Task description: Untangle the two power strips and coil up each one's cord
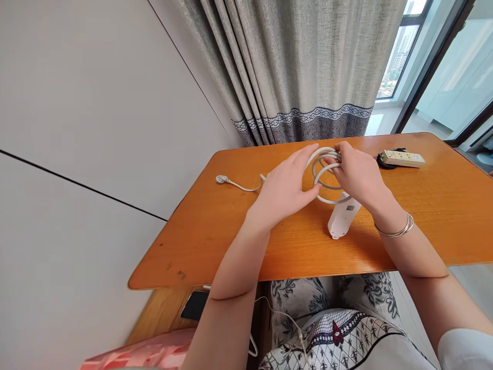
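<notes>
A white power strip point(342, 218) stands tilted on the wooden table point(215, 236), its upper end partly hidden by my right hand. Its white cord point(322, 201) is wound into several loose loops between my hands. My right hand point(360, 172) pinches the loops together at their right side. Curved round the left side of the coil is my left hand point(287, 185), its thumb and fingertips on the cord. The rest of the cord runs out behind the left hand across the table to a white plug point(222, 179) lying at the left.
A second, cream power strip point(403, 158) with a black cord lies at the back right of the table. Grey curtains point(308, 67) hang behind it, and a white wall point(88, 128) is at the left. Below the table's edge lies a black phone point(194, 305).
</notes>
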